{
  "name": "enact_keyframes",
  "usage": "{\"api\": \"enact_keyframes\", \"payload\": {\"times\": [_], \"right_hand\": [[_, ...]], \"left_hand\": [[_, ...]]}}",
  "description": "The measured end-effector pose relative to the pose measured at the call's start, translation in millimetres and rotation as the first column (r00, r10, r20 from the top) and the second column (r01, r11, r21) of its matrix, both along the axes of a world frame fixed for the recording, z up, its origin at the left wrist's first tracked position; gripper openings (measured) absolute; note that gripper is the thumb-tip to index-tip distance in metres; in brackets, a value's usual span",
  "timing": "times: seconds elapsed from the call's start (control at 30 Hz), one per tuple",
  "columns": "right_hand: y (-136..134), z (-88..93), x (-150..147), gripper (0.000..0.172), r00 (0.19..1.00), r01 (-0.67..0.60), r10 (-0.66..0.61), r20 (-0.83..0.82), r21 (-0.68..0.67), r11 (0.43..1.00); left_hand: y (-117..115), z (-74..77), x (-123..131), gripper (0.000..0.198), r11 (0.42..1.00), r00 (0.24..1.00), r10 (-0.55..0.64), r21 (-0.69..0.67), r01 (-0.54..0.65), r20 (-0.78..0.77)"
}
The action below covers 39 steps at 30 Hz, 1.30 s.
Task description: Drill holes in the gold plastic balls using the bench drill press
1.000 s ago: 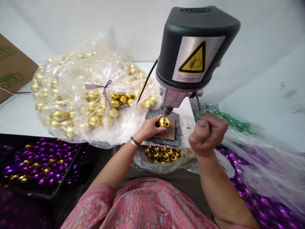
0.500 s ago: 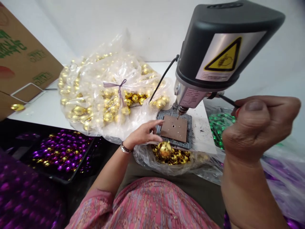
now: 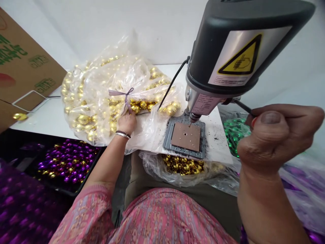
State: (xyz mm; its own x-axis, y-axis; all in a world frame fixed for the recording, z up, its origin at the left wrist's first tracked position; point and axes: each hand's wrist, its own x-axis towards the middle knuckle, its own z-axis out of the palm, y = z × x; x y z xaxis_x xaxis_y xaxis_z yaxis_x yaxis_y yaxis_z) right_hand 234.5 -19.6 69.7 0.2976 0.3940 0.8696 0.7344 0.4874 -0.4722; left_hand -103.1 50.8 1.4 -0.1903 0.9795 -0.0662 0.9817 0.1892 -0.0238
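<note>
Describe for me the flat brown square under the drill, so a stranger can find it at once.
Start at the black-headed bench drill on the white table. Directly below its chuck lies a grey base holding a brown square plate. It alone is flat, brown and has a small central hole, unlike the round gold baubles nearby.

A brown cardboard carton (image 3: 22, 57) with green printing leans at the upper left of the frame, a white wire loop (image 3: 29, 101) against it. Just below, a loose gold bauble (image 3: 20, 116) lies at the edge of the white tabletop (image 3: 43, 123). At the lower left, a black tray (image 3: 95, 152) holds purple and gold baubles (image 3: 68, 161), beside a purple mass (image 3: 15, 206) too blurred to tell. Green baubles (image 3: 235, 137) sit at the right, above purple baubles in clear plastic (image 3: 304, 193).
</note>
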Motion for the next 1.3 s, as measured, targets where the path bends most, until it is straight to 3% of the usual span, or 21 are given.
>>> {"api": "enact_keyframes", "payload": {"times": [0.07, 0.13, 0.2, 0.23, 0.27, 0.33, 0.4, 0.47, 0.53, 0.63, 0.77, 0.83, 0.93, 1.07, 1.17, 1.3], "right_hand": [[0, -1.9, 0, 0.042, 1.0, 0.007, -0.007, -0.009, -0.002, 1.0], [0, -3.9, 1, 0.041, 1.0, 0.003, -0.003, -0.007, -0.006, 1.0], [1, -5.6, 1, 0.04, 1.0, -0.011, 0.011, -0.002, 0.013, 1.0], [2, -6.2, 1, 0.04, 1.0, -0.019, 0.019, -0.001, 0.025, 1.0], [2, -6.7, 1, 0.04, 1.0, -0.029, 0.029, -0.002, 0.037, 0.999], [3, -7.3, 2, 0.038, 0.999, -0.05, 0.05, -0.005, 0.055, 0.997], [3, -7.7, 2, 0.036, 0.998, -0.065, 0.065, -0.001, 0.051, 0.997], [2, -8.3, 3, 0.033, 0.997, -0.08, 0.079, 0.014, 0.043, 0.996], [2, -9.3, 4, 0.032, 0.996, -0.091, 0.09, 0.03, 0.034, 0.995], [1, -11.0, 5, 0.029, 0.993, -0.107, 0.105, 0.049, 0.037, 0.994], [1, -12.5, 7, 0.027, 0.99, -0.12, 0.119, 0.079, 0.018, 0.993], [0, -12.4, 6, 0.027, 0.99, -0.113, 0.113, 0.089, -0.002, 0.994], [-2, -10.7, 4, 0.024, 0.989, -0.117, 0.118, 0.089, -0.013, 0.993], [-5, -5.9, 0, 0.017, 0.987, -0.142, 0.141, 0.077, 0.006, 0.99], [-7, -2.2, -1, 0.016, 0.984, -0.147, 0.147, 0.101, -0.003, 0.989], [-9, 1.6, 0, 0.017, 0.981, -0.138, 0.141, 0.131, -0.03, 0.99]], "left_hand": [[-2, 1.7, 1, 0.051, 1.0, 0.999, -0.003, 0.006, 0.004, -0.045], [-6, 4.9, 2, 0.049, 0.999, 1.0, -0.013, 0.052, 0.013, 0.009], [-11, 8.4, 4, 0.051, 0.99, 0.975, -0.042, 0.141, 0.011, 0.217], [-14, 9.9, 5, 0.054, 0.981, 0.924, -0.078, 0.191, 0.005, 0.374], [-18, 11.1, 8, 0.056, 0.973, 0.829, -0.127, 0.232, -0.003, 0.545], [-28, 11.8, 15, 0.061, 0.965, 0.515, -0.213, 0.26, -0.021, 0.83], [-37, 9.9, 25, 0.065, 0.98, 0.166, -0.196, 0.2, -0.008, 0.967], [-44, 5.6, 39, 0.07, 0.993, -0.065, -0.1, 0.103, 0.049, 0.993], [-50, -0.3, 53, 0.073, 0.993, -0.167, -0.012, 0.031, 0.112, 0.986], [-55, -9.2, 70, 0.077, 0.987, -0.226, 0.035, 0.002, 0.161, 0.973], [-54, -14.4, 84, 0.074, 0.987, -0.257, 0.055, -0.013, 0.163, 0.965], [-52, -14.6, 88, 0.07, 0.988, -0.222, 0.058, -0.024, 0.152, 0.973], [-49, -16.0, 94, 0.067, 0.991, -0.049, 0.016, -0.009, 0.136, 0.999], [-41, -24.1, 107, 0.068, 0.989, 0.205, -0.124, 0.104, 0.108, 0.971], [-34, -30.7, 119, 0.062, 0.977, 0.313, -0.206, 0.178, 0.115, 0.927], [-30, -33.0, 132, 0.056, 0.961, 0.402, -0.272, 0.225, 0.162, 0.874]]}}
